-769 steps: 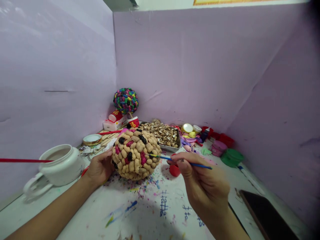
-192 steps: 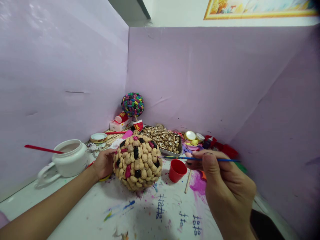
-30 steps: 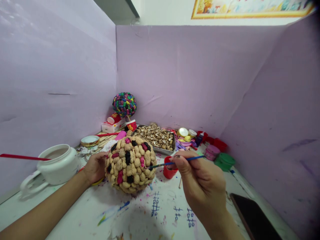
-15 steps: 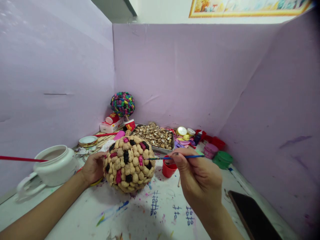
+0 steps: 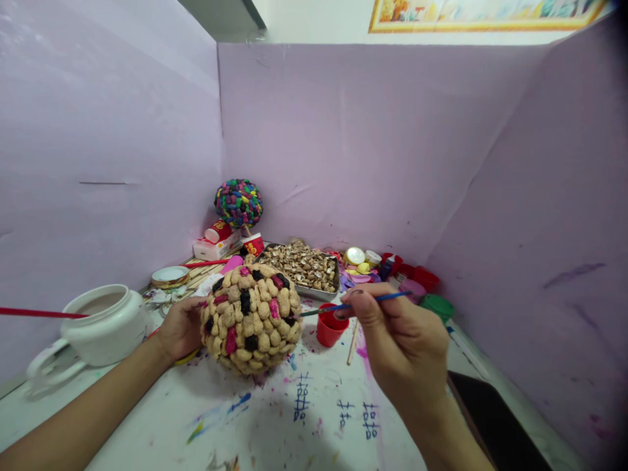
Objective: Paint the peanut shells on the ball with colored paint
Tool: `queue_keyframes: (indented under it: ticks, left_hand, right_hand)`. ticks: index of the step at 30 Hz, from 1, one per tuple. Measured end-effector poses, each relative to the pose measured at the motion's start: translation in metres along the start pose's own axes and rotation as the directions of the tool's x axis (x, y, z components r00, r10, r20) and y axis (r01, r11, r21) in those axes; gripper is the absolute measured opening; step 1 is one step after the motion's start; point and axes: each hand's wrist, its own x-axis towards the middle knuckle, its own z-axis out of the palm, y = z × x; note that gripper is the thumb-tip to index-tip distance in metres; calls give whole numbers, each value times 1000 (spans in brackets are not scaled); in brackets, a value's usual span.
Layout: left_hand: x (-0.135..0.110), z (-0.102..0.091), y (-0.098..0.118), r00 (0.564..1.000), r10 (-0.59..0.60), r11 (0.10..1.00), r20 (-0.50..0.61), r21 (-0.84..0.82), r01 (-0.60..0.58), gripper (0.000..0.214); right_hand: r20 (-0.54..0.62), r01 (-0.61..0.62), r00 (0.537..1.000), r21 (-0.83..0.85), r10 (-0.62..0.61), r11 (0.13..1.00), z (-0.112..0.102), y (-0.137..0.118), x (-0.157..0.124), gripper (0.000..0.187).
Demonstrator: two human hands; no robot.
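**Brush Tip Back on the Peanut Ball**

The peanut ball [image 5: 252,318] sits on the surface [image 5: 275,425], right in front of the person. Most of its shells are plain, and some are painted black or pink.

The left hand [image 5: 180,327] cups the ball's left side with its fingers curled against the shells. The right hand [image 5: 402,343], to the right of the ball, pinches a thin blue brush [image 5: 353,304] between thumb and fingers. The brush tip meets the ball's right side, by a dark shell.

Half a second ago the brush lay flat. Now its back end tips up and the tip points down at the shell. It looks like a small dab of paint is going on, so the painting of this side goes on shell by shell.

Six seconds ago the brush was off the ball, up over the red cup [image 5: 330,325] just right of the ball, and the ball showed a different side.

A wooden stick [image 5: 352,333] lies right of the cup. Behind the ball is a tray of shells [image 5: 304,265], and further back a colourful ball [image 5: 238,203]. A white jug [image 5: 105,325] stands well to the ball's left.
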Motion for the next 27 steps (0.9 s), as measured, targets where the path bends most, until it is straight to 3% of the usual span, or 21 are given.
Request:
queue_keyframes:
  ticks: [3, 7, 13, 17, 22, 25, 27]
  left_hand:
    - [0, -1, 0, 1000, 2, 1000, -14, -7, -2, 64]
    - [1, -1, 0, 1000, 11, 1000, -16, -5, -11, 66]
    - [2, -1, 0, 1000, 7, 1000, -17, -18, -7, 65]
    - [4, -2, 0, 1000, 0, 1000, -4, -27, -1, 66]
    - [5, -4, -1, 1000, 6, 1000, 19, -31, -6, 66]
    - [5, -6, -1, 999, 1, 1000, 46, -18, 0, 65]
    - [6, -8, -1, 998, -1, 1000, 65, -9, 2, 64]
  right_hand:
    - [-41, -117, 993, -168, 111, 979, -6, 16, 5, 27]
    - [46, -256, 952, -417, 301, 872, 2, 50, 2, 43]
    - [140, -292, 910, -447, 389, 845, 26, 86, -15, 45]
    - [119, -321, 906, -435, 407, 841, 19, 83, -11, 42]
    - [-2, -355, 927, -337, 376, 872, -3, 50, 4, 43]
    - [-69, -334, 940, 13, 335, 942, -6, 25, 5, 33]
    - [-77, -279, 951, 208, 301, 937, -2, 15, 3, 24]
